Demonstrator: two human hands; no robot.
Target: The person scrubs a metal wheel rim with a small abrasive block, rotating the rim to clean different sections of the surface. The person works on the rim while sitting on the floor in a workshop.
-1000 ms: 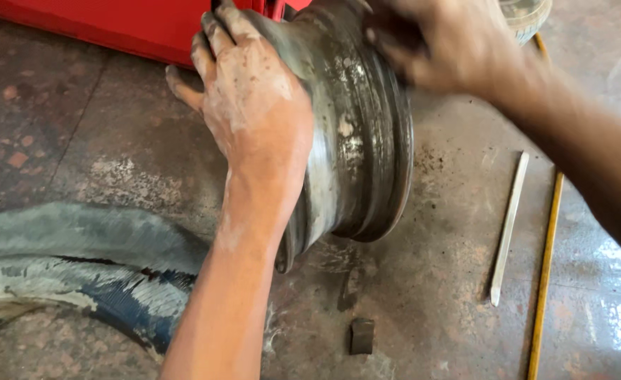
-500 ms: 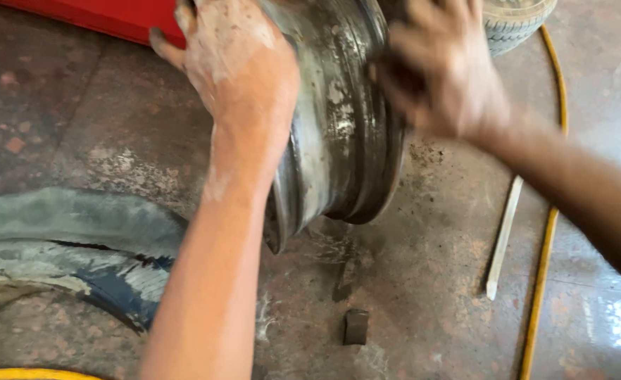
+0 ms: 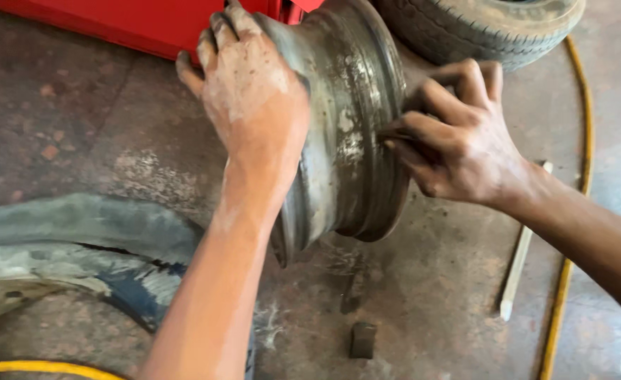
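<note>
Both forearms are bare, with no sleeves in view. The left hand is dusted with pale powder. The right hand is smeared with dark grime.

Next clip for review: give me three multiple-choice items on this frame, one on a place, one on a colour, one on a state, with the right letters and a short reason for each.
1. Where does the small dark block lie?
A. on the floor in front of the wheel rim
B. on top of the tyre
C. in the right hand

2. What colour is the hose along the floor on the right?
A. blue
B. yellow
C. white

3. How is the rim placed?
A. flat on the floor
B. hanging from a hook
C. standing on edge, held by both hands

Answers:
1 A: the block sits alone on the stained floor, nearer the camera than the rim.
2 B: the hose shows plain yellow.
3 C: the left hand grips its near edge and the right hand presses its far side.
</note>
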